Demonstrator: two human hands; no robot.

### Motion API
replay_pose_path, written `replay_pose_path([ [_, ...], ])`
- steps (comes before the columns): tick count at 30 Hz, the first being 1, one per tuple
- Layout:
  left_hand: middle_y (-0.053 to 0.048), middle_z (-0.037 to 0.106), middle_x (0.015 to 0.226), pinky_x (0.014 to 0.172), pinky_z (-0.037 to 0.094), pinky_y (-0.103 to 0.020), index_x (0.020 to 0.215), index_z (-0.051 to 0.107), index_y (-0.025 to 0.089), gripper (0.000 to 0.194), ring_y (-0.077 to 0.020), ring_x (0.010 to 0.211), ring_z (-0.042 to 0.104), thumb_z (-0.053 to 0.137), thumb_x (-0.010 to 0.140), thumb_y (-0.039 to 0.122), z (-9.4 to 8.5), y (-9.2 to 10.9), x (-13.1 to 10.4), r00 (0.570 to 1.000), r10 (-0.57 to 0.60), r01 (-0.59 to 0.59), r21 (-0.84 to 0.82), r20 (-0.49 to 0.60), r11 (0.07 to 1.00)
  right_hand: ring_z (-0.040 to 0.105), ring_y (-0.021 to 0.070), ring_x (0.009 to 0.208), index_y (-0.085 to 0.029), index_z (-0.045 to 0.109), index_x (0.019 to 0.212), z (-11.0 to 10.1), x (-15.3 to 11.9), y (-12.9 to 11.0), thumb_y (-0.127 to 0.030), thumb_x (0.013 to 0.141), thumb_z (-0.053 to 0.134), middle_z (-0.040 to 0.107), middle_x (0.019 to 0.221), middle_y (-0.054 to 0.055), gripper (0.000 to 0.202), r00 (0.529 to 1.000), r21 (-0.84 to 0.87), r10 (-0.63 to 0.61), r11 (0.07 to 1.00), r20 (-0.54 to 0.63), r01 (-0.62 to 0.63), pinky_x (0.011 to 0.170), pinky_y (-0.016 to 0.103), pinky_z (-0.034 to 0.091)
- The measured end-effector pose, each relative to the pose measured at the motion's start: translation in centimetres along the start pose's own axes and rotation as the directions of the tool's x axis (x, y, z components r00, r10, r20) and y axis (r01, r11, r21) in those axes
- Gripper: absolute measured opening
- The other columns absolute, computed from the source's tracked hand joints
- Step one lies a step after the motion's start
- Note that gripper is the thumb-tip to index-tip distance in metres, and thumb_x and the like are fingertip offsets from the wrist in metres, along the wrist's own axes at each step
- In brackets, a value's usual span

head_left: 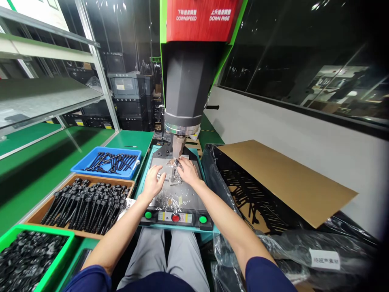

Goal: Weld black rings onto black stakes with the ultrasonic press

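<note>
A press-like machine (188,85) with a red and green head stands in front of me, its metal tip (178,147) pointing down at a small metal fixture (175,176) on the grey base plate (162,190). My left hand (154,181) is at the fixture's left side, thumb and fingers apart, with nothing visible between them. At the fixture's right side, close under the tip, is my right hand (188,172). Its fingertips reach onto the fixture, and whether they hold a part is too small to tell. Clear scraps lie around the fixture.
On the left are a blue tray (136,169) and a brown tray (130,187) of black rods, and a green bin (68,247) of small black parts. Red and green buttons (175,217) line the base's front. A cardboard sheet (288,178) covers part of a lined box at right.
</note>
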State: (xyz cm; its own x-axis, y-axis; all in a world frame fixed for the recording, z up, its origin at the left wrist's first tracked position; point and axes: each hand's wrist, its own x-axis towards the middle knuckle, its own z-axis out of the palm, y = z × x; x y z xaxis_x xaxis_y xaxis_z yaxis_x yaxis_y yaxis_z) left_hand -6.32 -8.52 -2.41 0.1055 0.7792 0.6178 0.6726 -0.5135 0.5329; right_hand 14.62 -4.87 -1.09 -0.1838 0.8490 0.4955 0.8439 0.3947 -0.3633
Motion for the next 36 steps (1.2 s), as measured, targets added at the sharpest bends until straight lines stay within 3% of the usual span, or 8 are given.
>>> replay_pose_path([
  [4, -0.010, 0.067, 0.120, 0.107, 0.041, -0.046, 0.116, 0.062, 0.019, 0.032, -0.0285, 0.127, 0.051, 0.052, 0.090, 0.036, 0.2, 0.1, -1.9, 0.998, -0.053, 0.054, -0.029, 0.033, 0.998, 0.042, 0.0318, 0.128, -0.021, 0.056, 0.132, 0.0, -0.1, -0.4, -0.030, 0.091, 0.053, 0.050, 0.140, 0.013, 0.042, 0.999, -0.064, -0.028, 0.997, 0.031, 0.030, 0.103, 0.047, 0.037],
  [9, -0.009, 0.067, 0.120, 0.106, 0.041, -0.047, 0.114, 0.063, 0.019, 0.030, -0.0281, 0.125, 0.052, 0.053, 0.090, 0.033, 1.0, -0.6, -3.2, 0.994, -0.083, 0.088, -0.068, 0.072, 0.994, 0.043, 0.0315, 0.129, -0.023, 0.058, 0.130, 0.5, 1.0, 0.0, -0.038, 0.093, 0.053, 0.050, 0.141, 0.011, 0.041, 0.998, -0.088, 0.054, 0.995, 0.043, -0.050, 0.103, 0.048, 0.038],
  [13, -0.010, 0.067, 0.118, 0.105, 0.042, -0.048, 0.111, 0.064, 0.018, 0.029, -0.0285, 0.120, 0.055, 0.054, 0.088, 0.032, 1.3, -1.5, -3.6, 0.992, -0.094, 0.099, -0.061, 0.081, 0.993, 0.046, 0.0301, 0.128, -0.023, 0.059, 0.130, 1.3, 1.6, 1.1, -0.037, 0.092, 0.054, 0.052, 0.139, 0.011, 0.041, 0.995, 0.009, 0.079, 0.997, 0.053, -0.080, 0.105, 0.046, 0.038],
  [17, -0.012, 0.066, 0.118, 0.102, 0.044, -0.047, 0.109, 0.065, 0.017, 0.028, -0.0284, 0.116, 0.058, 0.056, 0.087, 0.031, 1.2, -2.1, -3.6, 0.990, -0.125, 0.129, -0.057, 0.063, 0.990, 0.044, 0.0284, 0.131, -0.020, 0.054, 0.135, 1.8, 1.0, 2.2, -0.037, 0.090, 0.054, 0.050, 0.140, 0.012, 0.048, 0.996, 0.137, 0.092, 0.986, -0.008, -0.090, 0.110, 0.044, 0.035],
  [21, -0.012, 0.066, 0.119, 0.103, 0.043, -0.046, 0.107, 0.065, 0.018, 0.026, -0.0280, 0.119, 0.056, 0.055, 0.087, 0.031, 0.5, -2.1, -3.1, 0.991, -0.134, 0.134, -0.051, 0.014, 0.990, 0.041, 0.0296, 0.134, -0.019, 0.044, 0.142, 1.5, -0.6, 3.2, -0.041, 0.087, 0.056, 0.046, 0.143, 0.014, 0.061, 0.977, 0.231, 0.201, 0.956, -0.071, -0.180, 0.111, 0.046, 0.034],
  [25, -0.011, 0.067, 0.117, 0.102, 0.044, -0.043, 0.105, 0.066, 0.019, 0.024, -0.0261, 0.118, 0.057, 0.055, 0.088, 0.032, -0.2, -1.6, -2.5, 0.991, -0.136, 0.136, -0.066, -0.008, 0.989, 0.046, 0.0321, 0.130, -0.018, 0.042, 0.143, 1.5, -3.0, 4.5, -0.047, 0.083, 0.060, 0.048, 0.141, 0.016, 0.069, 0.939, 0.308, 0.344, 0.896, -0.023, -0.321, 0.109, 0.049, 0.036],
  [32, -0.010, 0.068, 0.113, 0.099, 0.045, -0.042, 0.104, 0.067, 0.019, 0.024, -0.0251, 0.113, 0.059, 0.054, 0.088, 0.032, -1.5, -2.0, -2.6, 0.980, -0.199, 0.197, -0.057, -0.029, 0.979, 0.052, 0.0309, 0.126, -0.016, 0.040, 0.143, 3.3, -9.1, 6.3, -0.055, 0.077, 0.066, 0.053, 0.137, 0.019, 0.080, 0.812, 0.554, 0.576, 0.647, 0.096, -0.524, 0.104, 0.048, 0.041],
  [36, -0.010, 0.068, 0.115, 0.095, 0.047, -0.039, 0.108, 0.066, 0.018, 0.030, -0.0254, 0.109, 0.061, 0.055, 0.087, 0.035, -1.8, -2.0, -1.0, 0.967, -0.254, 0.256, -0.069, 0.033, 0.964, 0.056, 0.0296, 0.122, -0.021, 0.043, 0.142, 4.1, -11.7, 6.5, -0.055, 0.074, 0.069, 0.058, 0.132, 0.016, 0.079, 0.782, 0.611, 0.604, 0.565, 0.151, -0.555, 0.103, 0.049, 0.043],
])
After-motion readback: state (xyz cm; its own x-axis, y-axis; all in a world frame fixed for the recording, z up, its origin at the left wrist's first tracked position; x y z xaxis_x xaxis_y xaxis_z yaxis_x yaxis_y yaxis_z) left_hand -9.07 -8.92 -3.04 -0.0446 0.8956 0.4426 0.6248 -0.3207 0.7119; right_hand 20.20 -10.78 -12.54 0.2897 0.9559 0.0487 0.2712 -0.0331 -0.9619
